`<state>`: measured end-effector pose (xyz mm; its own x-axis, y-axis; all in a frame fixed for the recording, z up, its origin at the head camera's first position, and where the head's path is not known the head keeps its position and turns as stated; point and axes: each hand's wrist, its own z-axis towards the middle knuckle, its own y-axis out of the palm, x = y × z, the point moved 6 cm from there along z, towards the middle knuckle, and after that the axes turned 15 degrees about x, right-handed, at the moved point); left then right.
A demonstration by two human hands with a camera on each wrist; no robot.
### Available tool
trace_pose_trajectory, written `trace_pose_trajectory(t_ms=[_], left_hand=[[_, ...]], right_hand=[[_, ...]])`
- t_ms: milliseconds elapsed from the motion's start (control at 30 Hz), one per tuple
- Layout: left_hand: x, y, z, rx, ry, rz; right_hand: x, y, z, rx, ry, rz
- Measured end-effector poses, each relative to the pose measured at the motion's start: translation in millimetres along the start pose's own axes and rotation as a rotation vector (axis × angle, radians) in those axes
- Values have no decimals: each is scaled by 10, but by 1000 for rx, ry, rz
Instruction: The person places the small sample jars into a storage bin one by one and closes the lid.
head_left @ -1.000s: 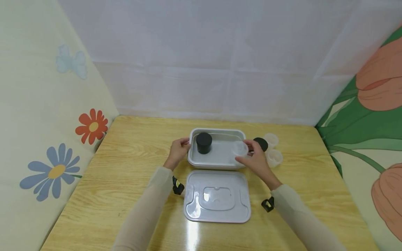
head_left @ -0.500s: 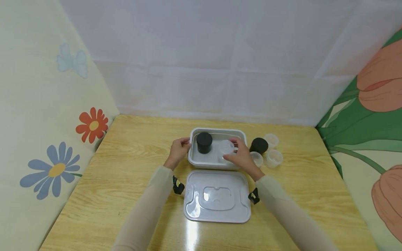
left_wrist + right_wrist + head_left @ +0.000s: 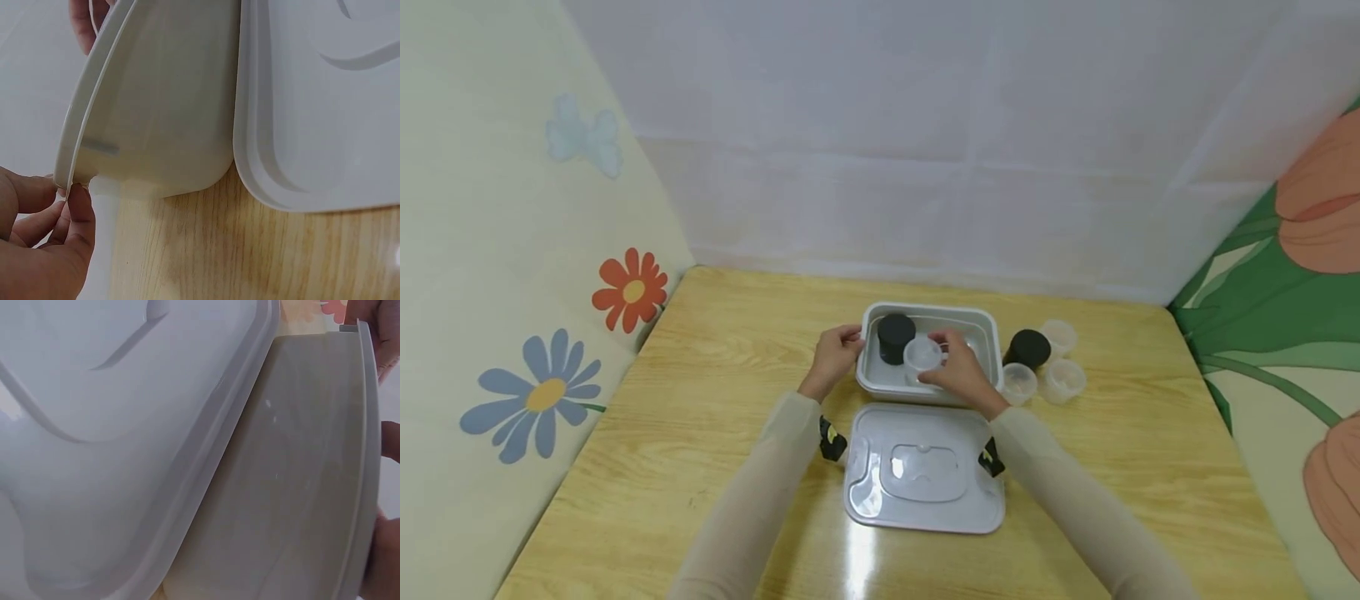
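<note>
A grey rectangular box (image 3: 992, 333) stands on the wooden table, its inside facing up. My left hand (image 3: 835, 358) pinches the box's left rim between thumb and fingers, as the left wrist view (image 3: 53, 237) also shows. Inside the box, toward the left, stands a black lidded round container (image 3: 896, 337). Right beside it, a small clear round container (image 3: 922, 357) with a lid is gripped by my right hand (image 3: 958, 367), which reaches over the box. Whether that container touches the box floor cannot be told. In the right wrist view the box wall (image 3: 281, 469) hides most of the right hand.
The grey box lid (image 3: 925, 508) lies flat on the table in front of the box. To the box's right stand another black container (image 3: 1028, 348) and several clear round ones, the nearest clear cup (image 3: 1019, 383) close to the box wall. Fabric walls border the table.
My right hand has carried the clear container leftward, from the box's right end to beside the black one. The left hand keeps its hold on the rim. The head view has shifted slightly.
</note>
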<state>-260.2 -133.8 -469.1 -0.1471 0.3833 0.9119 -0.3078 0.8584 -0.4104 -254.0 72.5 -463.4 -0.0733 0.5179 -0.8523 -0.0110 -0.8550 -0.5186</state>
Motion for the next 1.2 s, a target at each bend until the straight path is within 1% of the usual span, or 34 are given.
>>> trace_pose_trajectory(t_ms=[133, 300, 533, 733, 900, 1067, 1200], left_hand=[[9, 2, -5, 0, -8, 9], [34, -12, -2, 5, 2, 11], [37, -7, -13, -1, 12, 13], [38, -6, -20, 10, 25, 14], [54, 5, -23, 18, 38, 3], [47, 2, -21, 25, 36, 2], [25, -4, -3, 28, 28, 9]], right_hand=[[-2, 77, 31, -39, -27, -12], [-21, 146, 68, -79, -61, -21], [-68, 219, 89, -89, -98, 3], [-101, 305, 100, -109, -94, -11], [-161, 344, 86, -124, -110, 10], [-208, 400, 82, -131, -136, 10], [-199, 449, 101, -127, -135, 2]])
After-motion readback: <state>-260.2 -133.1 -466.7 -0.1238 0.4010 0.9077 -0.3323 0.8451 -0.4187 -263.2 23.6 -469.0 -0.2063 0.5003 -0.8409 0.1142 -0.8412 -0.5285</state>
